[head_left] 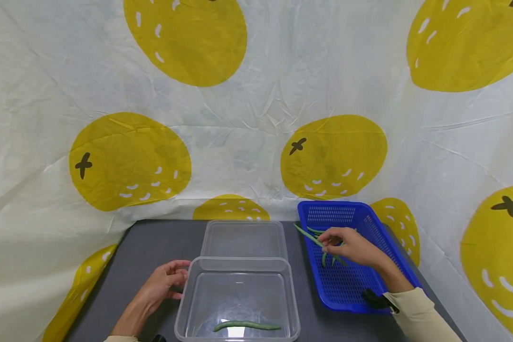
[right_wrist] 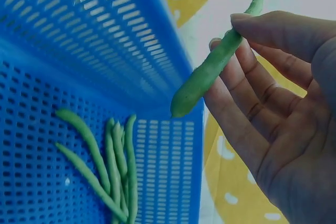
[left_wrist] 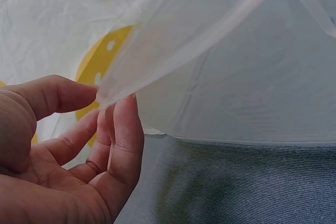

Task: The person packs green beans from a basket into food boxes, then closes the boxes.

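My right hand pinches a green bean between thumb and fingertips, above the blue basket. In the right wrist view that bean slants across the fingertips, and several more green beans lie on the basket's perforated floor. On the left, my left hand is at the side of a clear plastic container. The left wrist view shows its thumb and fingertips pinching the container's rim. One green bean lies inside the container, near its front wall.
A flat, clear plastic lid lies behind the container on the dark grey table. The blue basket stands to the right of both. A white cloth printed with large yellow fruit hangs behind and around the table.
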Demonstrator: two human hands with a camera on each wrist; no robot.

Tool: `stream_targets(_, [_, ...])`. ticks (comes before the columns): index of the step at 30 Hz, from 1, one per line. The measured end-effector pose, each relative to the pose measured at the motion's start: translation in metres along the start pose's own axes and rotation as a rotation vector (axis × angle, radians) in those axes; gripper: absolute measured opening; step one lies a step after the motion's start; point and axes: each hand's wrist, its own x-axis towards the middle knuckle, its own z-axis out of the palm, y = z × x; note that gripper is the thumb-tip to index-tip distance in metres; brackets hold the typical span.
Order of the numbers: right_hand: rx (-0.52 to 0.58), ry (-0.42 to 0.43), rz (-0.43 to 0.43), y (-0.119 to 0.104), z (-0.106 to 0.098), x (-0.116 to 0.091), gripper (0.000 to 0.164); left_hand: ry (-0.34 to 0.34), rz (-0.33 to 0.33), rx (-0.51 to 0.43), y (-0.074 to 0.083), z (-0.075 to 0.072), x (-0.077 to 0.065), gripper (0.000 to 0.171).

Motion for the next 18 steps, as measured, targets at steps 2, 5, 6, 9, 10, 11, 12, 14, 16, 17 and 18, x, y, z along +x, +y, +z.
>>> stream_targets(2, [0.025,-0.017,-0.005,-0.003,0.002,0.002,0.025,-0.003,0.0,-0.003,0.0,0.0,0.0,0.051])
stream_targets(5, [0.042,-0.032,-0.016,-0.007,0.006,0.004,0.023,-0.01,0.004,-0.003,0.001,0.0,0.0,0.051])
stream_targets(6, [0.044,-0.035,-0.022,-0.009,0.007,0.005,0.023,-0.012,0.006,-0.004,0.001,0.0,0.0,0.051])
stream_targets(9, [0.038,-0.038,-0.047,-0.014,0.011,0.008,0.022,-0.014,0.007,-0.003,0.001,0.0,0.0,0.051])
stream_targets(10, [0.033,-0.037,-0.06,-0.016,0.012,0.008,0.022,-0.012,0.004,-0.003,0.001,0.0,0.0,0.051])
stream_targets(11, [0.031,-0.037,-0.071,-0.017,0.013,0.009,0.022,-0.011,0.0,-0.001,0.001,0.0,0.0,0.051])
stream_targets(12, [0.03,-0.037,-0.078,-0.019,0.014,0.01,0.021,-0.01,-0.004,-0.002,0.001,0.0,0.001,0.051])
stream_targets(14, [0.027,-0.036,-0.083,-0.022,0.017,0.011,0.02,-0.006,-0.012,-0.002,0.001,0.0,0.001,0.052])
stream_targets(16, [0.03,-0.041,-0.08,-0.025,0.019,0.013,0.02,-0.005,-0.014,-0.002,0.001,0.0,0.002,0.052])
stream_targets(17, [0.031,-0.044,-0.074,-0.026,0.02,0.014,0.019,-0.004,-0.014,-0.002,0.001,0.0,0.002,0.052])
stream_targets(18, [0.033,-0.048,-0.066,-0.028,0.022,0.014,0.019,-0.003,-0.012,-0.004,0.0,0.0,0.002,0.052])
